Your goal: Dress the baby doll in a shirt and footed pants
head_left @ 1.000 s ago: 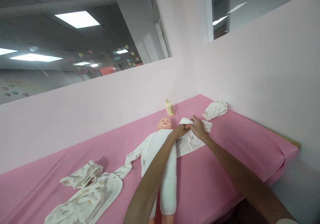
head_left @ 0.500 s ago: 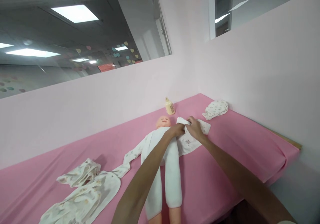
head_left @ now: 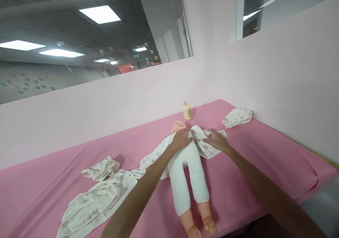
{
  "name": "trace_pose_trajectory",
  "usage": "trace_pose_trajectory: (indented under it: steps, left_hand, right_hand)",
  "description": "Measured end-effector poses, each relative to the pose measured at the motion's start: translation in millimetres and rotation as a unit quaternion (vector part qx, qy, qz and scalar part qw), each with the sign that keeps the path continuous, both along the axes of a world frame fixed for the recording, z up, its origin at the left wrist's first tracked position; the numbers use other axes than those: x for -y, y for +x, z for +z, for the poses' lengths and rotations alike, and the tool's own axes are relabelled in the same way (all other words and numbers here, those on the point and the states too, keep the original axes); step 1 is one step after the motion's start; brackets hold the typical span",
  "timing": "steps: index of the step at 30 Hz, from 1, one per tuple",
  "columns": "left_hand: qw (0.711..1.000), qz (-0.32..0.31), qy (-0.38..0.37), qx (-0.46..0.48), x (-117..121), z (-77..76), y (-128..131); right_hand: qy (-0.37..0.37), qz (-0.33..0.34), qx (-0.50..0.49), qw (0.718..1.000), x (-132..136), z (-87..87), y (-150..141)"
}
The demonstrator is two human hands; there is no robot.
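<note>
Two bare forearms reach forward and converge. The left hand (head_left: 181, 139) lies palm down, fingers curled. The right hand (head_left: 216, 140) lies flatter, fingers extended toward the left.

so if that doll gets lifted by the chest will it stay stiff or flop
The doll would probably flop: its white cloth body looks soft and stuffed. Its legs would likely dangle, and it seems light for its size.

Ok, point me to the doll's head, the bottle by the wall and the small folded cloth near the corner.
doll's head (head_left: 178, 126), head view, on the face.
bottle (head_left: 188, 111), head view, on the middle of its cream body.
small folded cloth (head_left: 237, 117), head view, on the centre of the printed bundle.
</note>
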State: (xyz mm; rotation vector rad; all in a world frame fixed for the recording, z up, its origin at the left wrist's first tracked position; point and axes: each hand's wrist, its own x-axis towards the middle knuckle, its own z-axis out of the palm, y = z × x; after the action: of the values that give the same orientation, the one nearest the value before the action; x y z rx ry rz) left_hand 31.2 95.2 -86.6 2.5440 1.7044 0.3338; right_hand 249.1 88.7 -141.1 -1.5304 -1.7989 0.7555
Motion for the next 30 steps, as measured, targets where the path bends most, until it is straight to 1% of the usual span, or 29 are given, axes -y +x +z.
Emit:
trace_pose_trajectory:
  steps: [1,3,5,6,8,10,11,12,14,16,18,20,21,23,25,26,28,30]
  left_hand:
    - [0.999,0.016,0.022,0.028,12,-0.6,-17]
    - [0.987,0.117,0.032,0.101,38,-4.1,-49]
    - [0.965,0.208,-0.008,0.158,62,-10.8,-76]
    - [0.952,0.236,-0.036,0.190,73,-15.0,-85]
    - [0.923,0.254,-0.097,0.273,92,-23.8,-96]
    - [0.884,0.238,-0.152,0.373,106,-31.5,-97]
    - [0.864,0.230,-0.165,0.417,111,-34.3,-95]
    - [0.847,0.227,-0.169,0.449,115,-36.2,-92]
    - [0.828,0.241,-0.155,0.482,120,-36.6,-86]
    - [0.812,0.268,-0.139,0.500,121,-32.6,-80]
    - [0.788,0.289,-0.144,0.525,121,-25.1,-75]
    - [0.767,0.298,-0.148,0.548,122,-16.1,-72]
    - [0.764,0.300,-0.147,0.552,123,-11.8,-70]
    - [0.770,0.298,-0.140,0.547,125,-4.6,-68]
    - [0.785,0.287,-0.121,0.535,125,0.2,-66]
    - [0.795,0.276,-0.111,0.529,124,1.9,-65]
    - [0.814,0.239,-0.111,0.517,119,4.3,-65]
    - [0.821,0.215,-0.118,0.515,110,5.7,-65]
  right_hand:
    - [-0.013,0.015,0.022,1.000,3,-1.6,7]
    - [-0.026,0.049,0.062,0.997,6,-5.8,18]
    - [-0.026,0.075,0.101,0.992,8,-9.9,25]
    - [-0.025,0.083,0.115,0.990,9,-11.2,25]
    - [-0.027,0.087,0.107,0.990,13,-10.9,21]
    - [-0.021,0.073,0.047,0.996,19,-6.5,9]
    - [-0.012,0.061,0.009,0.998,24,-2.8,1]
    - [0.002,0.048,-0.024,0.999,29,1.5,-9]
    - [0.038,0.038,-0.061,0.997,42,11.3,-30]
    - [0.065,0.066,-0.053,0.994,56,20.7,-51]
    - [0.090,0.107,-0.034,0.990,69,28.1,-70]
    - [0.115,0.132,-0.001,0.984,79,32.9,-84]
    - [0.126,0.142,0.020,0.982,83,34.5,-89]
    - [0.139,0.163,0.050,0.975,89,36.3,-92]
    - [0.137,0.173,0.033,0.975,89,37.6,-91]
    - [0.132,0.160,0.006,0.978,86,38.3,-89]
    - [0.113,0.091,-0.068,0.987,74,39.4,-83]
    - [0.072,-0.001,-0.156,0.985,55,38.6,-77]
